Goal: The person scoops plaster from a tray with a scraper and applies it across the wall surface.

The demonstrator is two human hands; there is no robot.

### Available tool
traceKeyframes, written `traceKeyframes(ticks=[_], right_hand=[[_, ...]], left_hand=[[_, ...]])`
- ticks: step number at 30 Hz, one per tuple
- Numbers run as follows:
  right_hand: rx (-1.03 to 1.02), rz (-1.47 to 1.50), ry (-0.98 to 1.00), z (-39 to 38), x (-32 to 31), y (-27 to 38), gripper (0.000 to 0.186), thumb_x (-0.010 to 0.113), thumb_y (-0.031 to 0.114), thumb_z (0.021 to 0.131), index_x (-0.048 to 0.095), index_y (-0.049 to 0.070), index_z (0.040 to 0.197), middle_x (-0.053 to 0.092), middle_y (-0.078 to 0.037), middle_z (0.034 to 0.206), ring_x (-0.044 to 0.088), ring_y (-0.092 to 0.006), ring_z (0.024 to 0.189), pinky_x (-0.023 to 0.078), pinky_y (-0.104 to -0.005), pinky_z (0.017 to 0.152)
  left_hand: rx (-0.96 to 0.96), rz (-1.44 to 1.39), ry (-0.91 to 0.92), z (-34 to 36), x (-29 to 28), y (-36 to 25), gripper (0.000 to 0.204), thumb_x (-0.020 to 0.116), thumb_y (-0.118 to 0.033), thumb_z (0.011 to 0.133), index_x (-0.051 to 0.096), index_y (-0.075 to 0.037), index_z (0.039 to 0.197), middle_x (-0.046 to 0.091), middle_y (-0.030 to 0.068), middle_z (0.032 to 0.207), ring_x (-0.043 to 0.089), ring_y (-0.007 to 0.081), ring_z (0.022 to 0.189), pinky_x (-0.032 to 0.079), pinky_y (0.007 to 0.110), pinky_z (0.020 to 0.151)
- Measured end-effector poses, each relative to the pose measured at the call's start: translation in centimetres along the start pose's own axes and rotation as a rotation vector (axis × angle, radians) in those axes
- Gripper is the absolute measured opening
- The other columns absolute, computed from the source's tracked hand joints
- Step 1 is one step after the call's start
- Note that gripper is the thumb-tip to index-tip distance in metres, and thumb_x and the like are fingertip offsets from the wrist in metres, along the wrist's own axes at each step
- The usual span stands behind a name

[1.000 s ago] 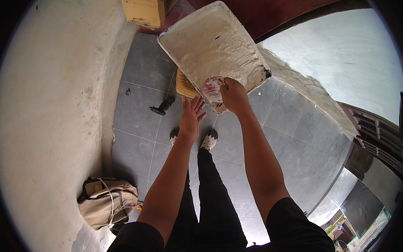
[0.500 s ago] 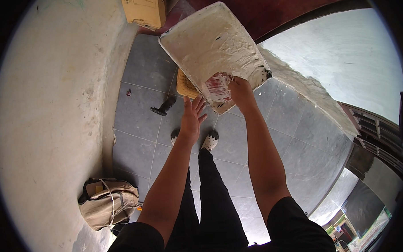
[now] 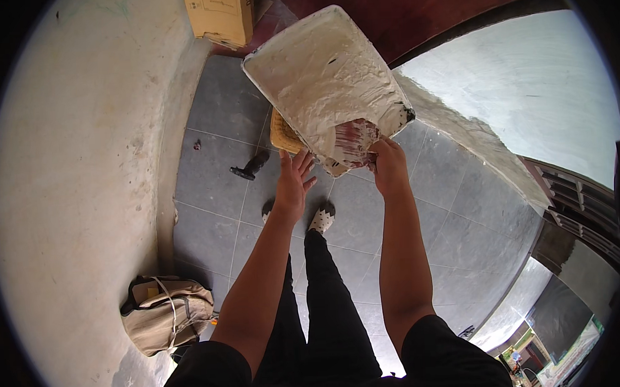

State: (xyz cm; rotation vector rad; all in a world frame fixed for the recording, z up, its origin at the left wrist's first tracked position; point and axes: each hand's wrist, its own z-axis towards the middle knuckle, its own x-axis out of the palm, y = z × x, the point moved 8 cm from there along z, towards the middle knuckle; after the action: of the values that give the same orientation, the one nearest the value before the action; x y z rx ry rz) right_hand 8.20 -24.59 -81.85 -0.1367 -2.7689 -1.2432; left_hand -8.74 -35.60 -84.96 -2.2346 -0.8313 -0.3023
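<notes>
A pale rectangular tray, smeared with thick off-white paste, is tilted across the upper middle. My right hand is closed around one end of a flat reddish scraper, streaked with the same paste. The scraper lies over the tray's near right part; its gripped end is hidden by my fingers. By the tray's near left edge is my left hand, fingers spread and holding nothing. I cannot tell whether its fingertips touch the tray. A yellow basket shows partly from beneath the tray.
A black tool-like object lies on the grey tiled floor, left of my left hand. A tan backpack leans by the left wall. At the top stands a cardboard box. A pale wall rises at right.
My right hand and the scraper have moved right and slightly toward me across the tray, the hand now by its near right edge. My left hand has barely moved.
</notes>
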Motion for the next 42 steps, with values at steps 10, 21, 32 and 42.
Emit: traceKeyframes(ticks=[10, 21, 32, 42], right_hand=[[-0.02, -0.145, -0.111, 0.2, -2.8, -1.9, 0.024, 0.052, 0.007, 0.087, 0.066, -0.005, 0.103, 0.069, -0.009, 0.093, 0.063, -0.0117, 0.075, 0.048, -0.0263, 0.066], [-0.051, 0.181, -0.07, -1.6, -0.9, -1.8, 0.023, 0.051, 0.007, 0.087, 0.063, -0.003, 0.104, 0.067, -0.007, 0.089, 0.061, -0.0123, 0.07, 0.047, -0.0265, 0.059], [0.082, 0.506, -0.012, -3.7, -1.2, -0.8, 0.025, 0.045, 0.005, 0.088, 0.06, -0.002, 0.107, 0.065, -0.009, 0.095, 0.059, -0.0172, 0.071, 0.04, -0.0287, 0.056], [-0.09, 0.8, 0.07, -13.2, -5.4, 11.5, 0.03, 0.042, 0.004, 0.087, 0.057, -0.001, 0.113, 0.066, -0.009, 0.096, 0.061, -0.0174, 0.074, 0.045, -0.0293, 0.057]], left_hand=[[0.016, -0.029, -0.004, 0.0, 0.4, 0.4, 0.095, 0.012, -0.076, 0.093, 0.024, -0.003, 0.153, 0.027, 0.0159, 0.158, 0.023, 0.0316, 0.147, 0.021, 0.049, 0.115], [0.018, -0.034, -0.01, -0.8, -0.1, 1.1, 0.096, 0.013, -0.076, 0.093, 0.023, -0.003, 0.153, 0.027, 0.0151, 0.158, 0.025, 0.0314, 0.146, 0.024, 0.048, 0.114], [0.021, -0.015, -0.191, -2.3, -1.4, 0.2, 0.093, 0.02, -0.074, 0.094, 0.029, -0.001, 0.15, 0.034, 0.0161, 0.155, 0.03, 0.0297, 0.144, 0.025, 0.045, 0.115], [0.213, 0.198, -0.1, -10.8, 8.1, -8.7, 0.093, 0.021, -0.07, 0.097, 0.032, 0.007, 0.146, 0.035, 0.0204, 0.153, 0.031, 0.0301, 0.144, 0.022, 0.04, 0.118]])
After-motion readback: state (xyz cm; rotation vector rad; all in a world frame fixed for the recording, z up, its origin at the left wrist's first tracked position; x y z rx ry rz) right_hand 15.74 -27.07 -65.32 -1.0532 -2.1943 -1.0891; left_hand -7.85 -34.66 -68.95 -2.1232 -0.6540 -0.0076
